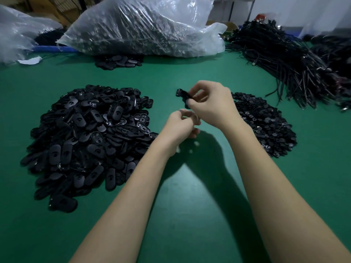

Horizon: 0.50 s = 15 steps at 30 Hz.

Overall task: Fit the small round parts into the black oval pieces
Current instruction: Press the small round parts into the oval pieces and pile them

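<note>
One oval piece (182, 93) is pinched above the table (190, 196) by the right hand (210, 103); the left hand (180, 128) is curled, its contents blurred, perhaps a round part.

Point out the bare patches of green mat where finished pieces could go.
Bare green mat lies near the person, between the forearms. Another patch sits beyond the hands, between the oval-piece heap, the round-part pile and the plastic bag. The right side is crowded by the cable bundle.
</note>
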Motion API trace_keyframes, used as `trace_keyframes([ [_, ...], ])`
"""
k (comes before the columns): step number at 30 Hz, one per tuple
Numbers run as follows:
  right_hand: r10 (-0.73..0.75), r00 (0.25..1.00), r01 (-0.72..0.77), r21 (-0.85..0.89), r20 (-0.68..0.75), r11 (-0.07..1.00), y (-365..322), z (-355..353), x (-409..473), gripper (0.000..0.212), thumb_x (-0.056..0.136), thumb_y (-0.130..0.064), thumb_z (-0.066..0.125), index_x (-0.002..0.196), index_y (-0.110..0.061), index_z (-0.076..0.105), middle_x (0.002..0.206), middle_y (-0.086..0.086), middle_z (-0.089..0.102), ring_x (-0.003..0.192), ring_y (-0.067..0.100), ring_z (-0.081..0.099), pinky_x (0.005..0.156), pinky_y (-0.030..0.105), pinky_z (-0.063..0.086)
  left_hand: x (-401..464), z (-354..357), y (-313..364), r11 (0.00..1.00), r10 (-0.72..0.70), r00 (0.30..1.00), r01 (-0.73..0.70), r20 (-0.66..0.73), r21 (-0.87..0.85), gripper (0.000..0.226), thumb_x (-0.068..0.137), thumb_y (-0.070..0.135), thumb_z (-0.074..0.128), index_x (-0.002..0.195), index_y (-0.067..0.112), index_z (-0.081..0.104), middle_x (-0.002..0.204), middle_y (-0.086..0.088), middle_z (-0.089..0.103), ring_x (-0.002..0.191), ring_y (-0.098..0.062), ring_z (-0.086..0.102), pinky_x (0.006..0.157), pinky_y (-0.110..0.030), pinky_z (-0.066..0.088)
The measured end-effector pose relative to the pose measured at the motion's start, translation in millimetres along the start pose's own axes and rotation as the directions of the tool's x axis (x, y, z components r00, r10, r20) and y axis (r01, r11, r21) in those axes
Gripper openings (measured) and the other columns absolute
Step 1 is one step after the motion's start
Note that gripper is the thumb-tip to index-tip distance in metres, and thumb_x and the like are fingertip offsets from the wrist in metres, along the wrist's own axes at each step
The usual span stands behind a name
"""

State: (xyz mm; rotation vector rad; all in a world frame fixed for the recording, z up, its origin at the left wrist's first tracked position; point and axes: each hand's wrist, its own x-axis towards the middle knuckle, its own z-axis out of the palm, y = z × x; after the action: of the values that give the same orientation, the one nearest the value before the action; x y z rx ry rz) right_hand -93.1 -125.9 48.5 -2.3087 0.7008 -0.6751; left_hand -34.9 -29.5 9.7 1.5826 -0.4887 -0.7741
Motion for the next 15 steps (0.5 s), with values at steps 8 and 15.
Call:
trace_keyframes([
  [8,0.030,0.995,-0.008,0.218,-0.100,0.976,51,-21,-48,0.024,0.086,-0.008,0.075,0.084,-0.031,0.080,0.087,-0.013,0.069,0.055,0.003,0.050,0.058,0.009,0.040,-7,-3,7,0.994,-0.031,0.989,0.046,0.144,-0.104,0.025,0.105,0.027,0.051,0.099,0.014,0.071,0.098,-0.005,0.075,0.066,-0.011,0.067,0.058,-0.020,0.054],
  [15,0.013,1.000,-0.015,0.161,0.014,0.987,57,-32,-49,0.027,0.091,-0.013,0.070,0.108,-0.033,0.076,0.090,-0.016,0.076,0.065,0.006,0.064,0.071,0.023,0.055,-6,-3,-3,0.996,0.020,0.983,-0.003,0.182,-0.093,0.015,0.092,0.003,0.069,0.101,0.014,0.073,0.078,-0.005,0.072,0.064,-0.010,0.065,0.064,-0.017,0.053],
])
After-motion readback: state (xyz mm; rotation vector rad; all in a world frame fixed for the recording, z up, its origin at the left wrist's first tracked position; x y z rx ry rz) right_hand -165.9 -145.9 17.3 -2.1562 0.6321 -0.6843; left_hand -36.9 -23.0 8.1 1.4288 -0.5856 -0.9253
